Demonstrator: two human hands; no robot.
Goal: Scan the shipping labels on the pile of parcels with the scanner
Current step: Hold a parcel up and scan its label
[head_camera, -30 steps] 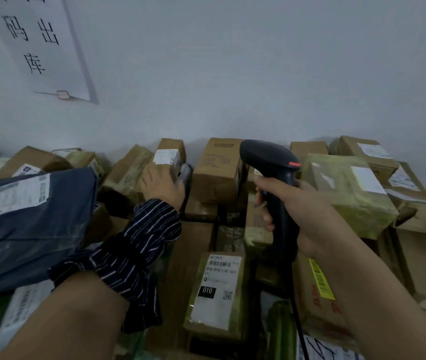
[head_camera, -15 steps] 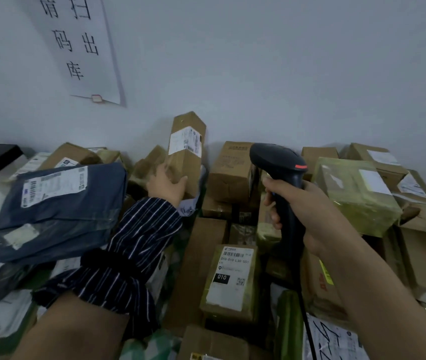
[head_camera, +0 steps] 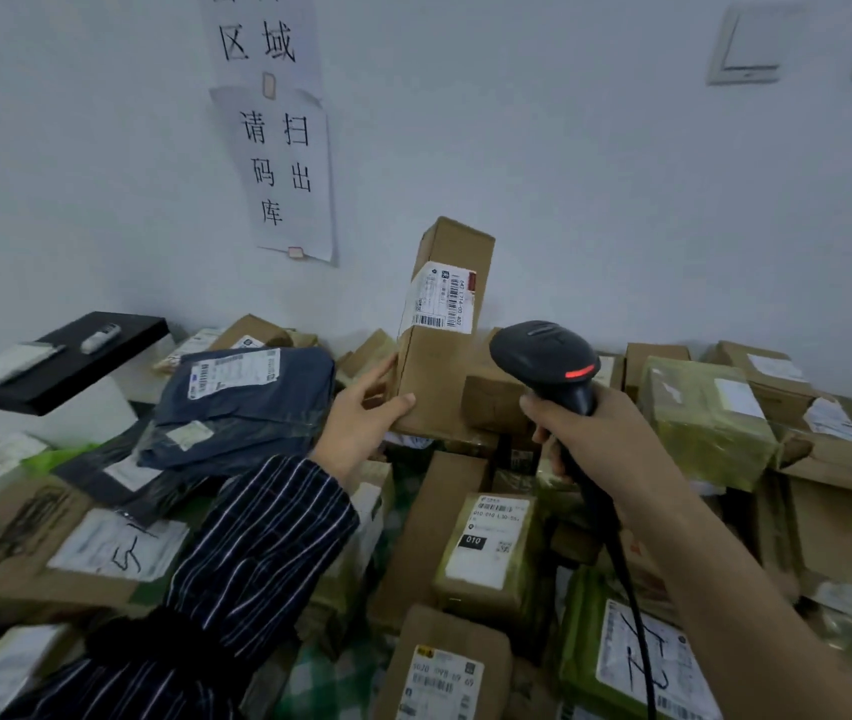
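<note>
My left hand (head_camera: 361, 423) grips the lower end of a tall brown cardboard parcel (head_camera: 439, 366) and holds it upright above the pile, its white shipping label (head_camera: 439, 298) with a barcode facing me. My right hand (head_camera: 590, 433) grips the handle of a black corded barcode scanner (head_camera: 548, 358). The scanner's head sits just right of the parcel, below the label, with a red light glowing on its side. Many more labelled parcels lie in the pile below.
A dark blue poly mailer (head_camera: 242, 402) lies at the left on other bags. A black tray (head_camera: 60, 366) stands at the far left. Green-wrapped boxes (head_camera: 704, 418) and brown cartons fill the right. Paper signs (head_camera: 283, 168) hang on the wall behind.
My left hand lifted the brown parcel out of the pile and stood it upright with its label toward me. The scanner rose a little toward it. My view tilted upward.
</note>
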